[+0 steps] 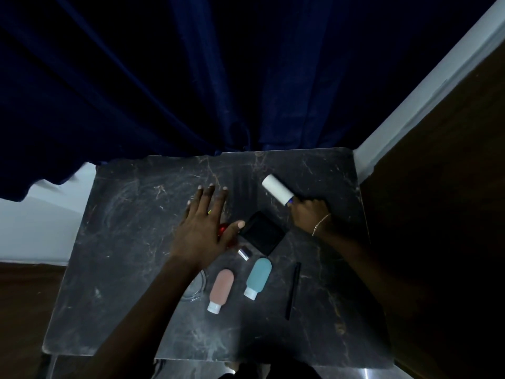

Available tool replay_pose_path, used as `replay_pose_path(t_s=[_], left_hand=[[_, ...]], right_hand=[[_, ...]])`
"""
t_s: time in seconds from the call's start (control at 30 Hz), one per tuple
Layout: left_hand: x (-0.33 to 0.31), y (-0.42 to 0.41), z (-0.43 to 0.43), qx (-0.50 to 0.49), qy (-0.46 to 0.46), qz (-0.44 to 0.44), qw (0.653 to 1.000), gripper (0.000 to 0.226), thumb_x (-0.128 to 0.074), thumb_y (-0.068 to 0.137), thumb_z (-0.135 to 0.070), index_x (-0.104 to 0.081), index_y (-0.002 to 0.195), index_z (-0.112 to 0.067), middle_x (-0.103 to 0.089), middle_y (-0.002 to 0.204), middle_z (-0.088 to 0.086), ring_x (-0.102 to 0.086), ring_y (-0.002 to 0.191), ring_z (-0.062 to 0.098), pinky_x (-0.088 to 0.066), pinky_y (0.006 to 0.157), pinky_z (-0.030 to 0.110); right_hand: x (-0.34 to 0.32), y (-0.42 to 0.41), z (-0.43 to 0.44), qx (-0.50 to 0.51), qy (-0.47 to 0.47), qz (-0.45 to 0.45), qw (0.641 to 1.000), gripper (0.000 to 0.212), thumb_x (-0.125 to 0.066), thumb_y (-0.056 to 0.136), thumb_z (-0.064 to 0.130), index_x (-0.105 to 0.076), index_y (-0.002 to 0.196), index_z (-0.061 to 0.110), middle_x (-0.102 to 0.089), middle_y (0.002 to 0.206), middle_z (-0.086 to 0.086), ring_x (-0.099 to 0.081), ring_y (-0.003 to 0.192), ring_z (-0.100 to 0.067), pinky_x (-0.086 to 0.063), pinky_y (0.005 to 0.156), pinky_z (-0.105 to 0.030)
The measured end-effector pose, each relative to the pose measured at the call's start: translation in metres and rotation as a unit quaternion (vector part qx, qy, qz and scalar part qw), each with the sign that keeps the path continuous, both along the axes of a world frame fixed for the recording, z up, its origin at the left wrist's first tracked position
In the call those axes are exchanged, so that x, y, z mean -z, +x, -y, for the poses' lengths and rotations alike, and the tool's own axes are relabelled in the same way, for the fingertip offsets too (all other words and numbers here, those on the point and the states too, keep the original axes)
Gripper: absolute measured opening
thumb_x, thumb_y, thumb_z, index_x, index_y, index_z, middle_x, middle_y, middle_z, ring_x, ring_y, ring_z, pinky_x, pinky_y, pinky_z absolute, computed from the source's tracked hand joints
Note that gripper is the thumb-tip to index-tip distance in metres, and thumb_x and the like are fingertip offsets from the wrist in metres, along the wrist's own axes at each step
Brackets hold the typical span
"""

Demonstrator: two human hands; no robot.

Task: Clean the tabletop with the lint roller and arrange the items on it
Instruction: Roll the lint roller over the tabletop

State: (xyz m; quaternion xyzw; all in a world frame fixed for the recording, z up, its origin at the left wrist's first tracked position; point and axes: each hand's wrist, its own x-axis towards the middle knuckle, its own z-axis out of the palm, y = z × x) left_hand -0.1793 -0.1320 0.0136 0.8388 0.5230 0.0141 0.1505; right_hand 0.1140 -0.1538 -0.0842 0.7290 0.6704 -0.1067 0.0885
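Reaching up from the bottom edge, the left hand (203,228) is lying flat, fingers spread, at centre, while the right hand (308,212) is gripping the lint roller (277,190) at the tabletop's (123,242) upper right, probably risking knocking the nearby black case (262,232) when stroking downward.

Right hand (310,212) grips white lint roller (277,190) on dark marble table (123,242), left hand (203,222) flat with straight fingers beside black square case (261,232).
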Motion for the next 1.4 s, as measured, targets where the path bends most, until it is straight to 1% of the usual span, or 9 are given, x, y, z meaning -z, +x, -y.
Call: replay_pose_path(t_s=[0.1, 0.23, 0.43, 0.6, 0.8, 0.9, 1.0, 1.17, 1.4], left_hand=[[0.0, 0.0, -0.002, -0.001, 0.003, -0.007, 1.0, 0.089, -0.023, 0.095, -0.083, -0.003, 0.166, -0.033, -0.005, 0.176, 0.003, 0.002, 0.162, 0.022, -0.016, 0.129, 0.051], [-0.001, -0.004, -0.002, -0.005, 0.007, -0.009, 1.0, 0.09, -0.019, 0.094, -0.084, -0.005, 0.166, -0.031, -0.006, 0.175, 0.003, 0.005, 0.16, 0.02, -0.017, 0.129, 0.05], [-0.006, -0.004, 0.003, -0.017, -0.006, -0.018, 1.0, 0.092, -0.017, 0.093, -0.084, -0.007, 0.166, -0.03, -0.008, 0.176, 0.003, -0.001, 0.162, 0.023, -0.021, 0.129, 0.051], [-0.007, 0.002, 0.009, -0.008, -0.03, -0.025, 0.999, 0.097, -0.013, 0.089, -0.086, -0.005, 0.166, -0.029, -0.006, 0.176, 0.004, -0.002, 0.163, 0.026, -0.016, 0.128, 0.052], [-0.008, 0.003, 0.011, -0.003, -0.02, -0.027, 0.999, 0.096, -0.016, 0.091, -0.085, -0.007, 0.167, -0.027, -0.008, 0.175, 0.003, -0.003, 0.163, 0.026, -0.012, 0.127, 0.046], [-0.007, -0.002, 0.013, -0.005, -0.017, -0.032, 0.999, 0.094, -0.018, 0.092, -0.084, -0.01, 0.166, -0.027, -0.011, 0.175, 0.005, -0.006, 0.162, 0.027, -0.015, 0.127, 0.048], [-0.006, -0.007, 0.014, -0.009, -0.019, -0.035, 0.999, 0.095, -0.018, 0.091, -0.085, -0.009, 0.166, -0.028, -0.01, 0.175, 0.005, -0.006, 0.162, 0.028, -0.018, 0.128, 0.052], [-0.004, -0.011, 0.016, -0.011, -0.006, -0.038, 0.999, 0.091, -0.021, 0.094, -0.083, -0.01, 0.166, -0.028, -0.014, 0.174, 0.005, -0.007, 0.162, 0.027, -0.017, 0.127, 0.051], [-0.006, -0.011, 0.018, -0.013, -0.009, -0.032, 0.999, 0.094, -0.018, 0.092, -0.087, -0.004, 0.166, -0.031, -0.009, 0.175, 0.005, -0.004, 0.162, 0.027, -0.014, 0.127, 0.05]], right_hand=[[-0.002, 0.024, -0.009, 0.141, 0.018, -0.043, 0.989, 0.034, -0.042, 0.102, 0.029, -0.065, 0.107, 0.005, -0.074, 0.1, -0.02, -0.072, 0.094, -0.04, -0.055, 0.08, -0.043], [-0.001, 0.074, -0.011, 0.274, 0.038, -0.066, 0.959, 0.034, -0.046, 0.102, 0.026, -0.064, 0.114, -0.001, -0.07, 0.112, -0.022, -0.068, 0.104, -0.038, -0.055, 0.09, -0.045], [-0.003, 0.109, -0.003, 0.339, 0.051, -0.058, 0.938, 0.036, -0.048, 0.102, 0.027, -0.062, 0.116, -0.003, -0.067, 0.114, -0.026, -0.065, 0.108, -0.041, -0.051, 0.09, -0.046], [-0.01, 0.077, -0.01, 0.27, 0.018, -0.056, 0.961, 0.033, -0.049, 0.101, 0.027, -0.067, 0.109, 0.001, -0.071, 0.108, -0.02, -0.068, 0.102, -0.037, -0.054, 0.086, -0.041], [-0.01, 0.005, -0.013, 0.058, -0.013, -0.012, 0.998, 0.038, -0.039, 0.104, 0.029, -0.069, 0.106, 0.006, -0.075, 0.102, -0.018, -0.072, 0.096, -0.038, -0.055, 0.083, -0.042], [-0.003, -0.023, -0.008, -0.059, -0.024, 0.005, 0.998, 0.035, -0.036, 0.104, 0.028, -0.065, 0.112, 0.01, -0.075, 0.104, -0.014, -0.072, 0.097, -0.035, -0.054, 0.084, -0.04], [0.001, -0.033, -0.004, -0.093, -0.028, 0.008, 0.995, 0.038, -0.031, 0.106, 0.028, -0.064, 0.114, 0.011, -0.073, 0.108, -0.013, -0.07, 0.099, -0.034, -0.051, 0.086, -0.038], [-0.005, -0.01, -0.011, 0.05, -0.004, -0.026, 0.998, 0.036, -0.043, 0.103, 0.031, -0.068, 0.105, 0.005, -0.075, 0.102, -0.018, -0.071, 0.098, -0.039, -0.054, 0.083, -0.042], [-0.009, 0.066, -0.012, 0.252, 0.037, -0.047, 0.966, 0.033, -0.051, 0.101, 0.027, -0.07, 0.107, 0.001, -0.073, 0.105, -0.02, -0.071, 0.099, -0.036, -0.056, 0.083, -0.042]])
